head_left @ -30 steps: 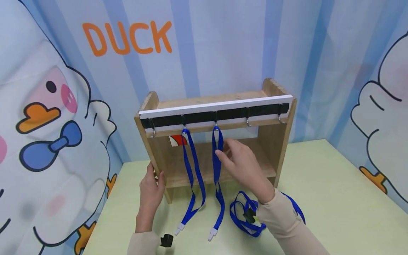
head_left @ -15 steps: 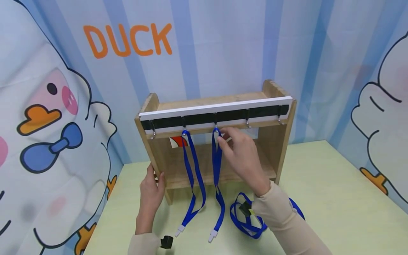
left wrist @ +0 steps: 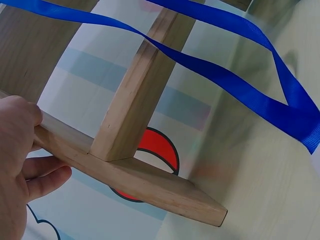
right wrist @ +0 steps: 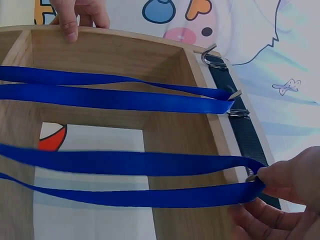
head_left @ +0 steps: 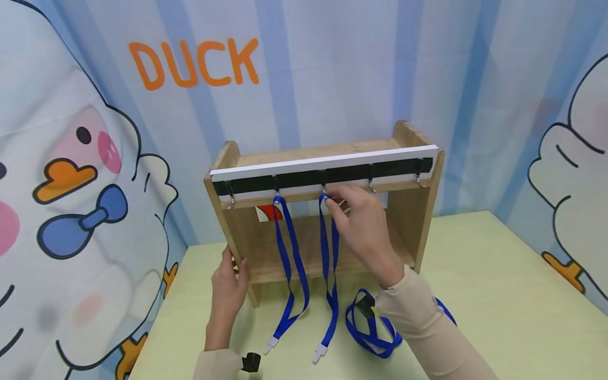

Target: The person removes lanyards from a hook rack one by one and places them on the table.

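My left hand (head_left: 229,285) grips the left side panel of a small wooden shelf (head_left: 412,227); in the left wrist view its fingers lie round that panel's edge (left wrist: 125,175). My right hand (head_left: 364,227) pinches the top loop of a blue lanyard (right wrist: 125,165) between thumb and finger, right at the middle hook. Partly hidden by the thumb, that hook's tip (right wrist: 251,178) shows inside the loop. A second blue lanyard (head_left: 295,258) hangs from the neighbouring hook to the left. White clips (head_left: 320,352) end both straps, low in front of the shelf.
Metal hooks (head_left: 372,186) line a black strip on the white rail (head_left: 309,162); the outer ones bear no strap. A coiled blue lanyard (head_left: 363,338) lies on the pale table (head_left: 480,295), partly under my right forearm. A duck-print cloth (head_left: 332,79) stands behind.
My right hand has moved up the strap to the loop at the hook, and the strap's two sides have spread apart. The left hand keeps its grip on the shelf.
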`<state>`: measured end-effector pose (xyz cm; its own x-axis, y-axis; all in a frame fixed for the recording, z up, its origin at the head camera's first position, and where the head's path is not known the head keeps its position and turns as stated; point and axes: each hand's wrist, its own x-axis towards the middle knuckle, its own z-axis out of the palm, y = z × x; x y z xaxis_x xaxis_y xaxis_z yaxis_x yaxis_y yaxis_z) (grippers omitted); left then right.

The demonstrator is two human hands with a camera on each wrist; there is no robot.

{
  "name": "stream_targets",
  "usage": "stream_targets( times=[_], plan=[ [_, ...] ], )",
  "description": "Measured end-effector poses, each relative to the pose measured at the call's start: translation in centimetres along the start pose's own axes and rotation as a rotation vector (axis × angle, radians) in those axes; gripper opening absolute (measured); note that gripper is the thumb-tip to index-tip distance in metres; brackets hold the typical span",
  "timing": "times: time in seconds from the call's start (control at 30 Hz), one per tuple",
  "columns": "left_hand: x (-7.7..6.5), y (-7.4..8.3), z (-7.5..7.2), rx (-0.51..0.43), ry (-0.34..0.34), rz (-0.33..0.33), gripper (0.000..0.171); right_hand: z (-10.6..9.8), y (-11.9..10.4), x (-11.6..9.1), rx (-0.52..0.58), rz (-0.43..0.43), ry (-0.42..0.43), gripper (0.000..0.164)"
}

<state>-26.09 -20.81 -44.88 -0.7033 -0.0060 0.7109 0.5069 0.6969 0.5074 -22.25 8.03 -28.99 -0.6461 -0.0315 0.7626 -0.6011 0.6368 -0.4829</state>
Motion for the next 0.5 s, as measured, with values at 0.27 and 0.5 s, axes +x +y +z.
stream_targets(
  times=[0.27, 0.5],
  plan=[
    [0.1, -0.1, 0.1, -0.001, 0.002, 0.008, 0.046, -0.9, -0.3, -0.2, 0.007, -0.026, 0.032, 0.010],
    [0.2, -0.1, 0.1, -0.001, 0.003, 0.007, 0.046, -1.4, -1.1, -1.0, 0.053, -0.037, 0.023, 0.010]
  ],
)
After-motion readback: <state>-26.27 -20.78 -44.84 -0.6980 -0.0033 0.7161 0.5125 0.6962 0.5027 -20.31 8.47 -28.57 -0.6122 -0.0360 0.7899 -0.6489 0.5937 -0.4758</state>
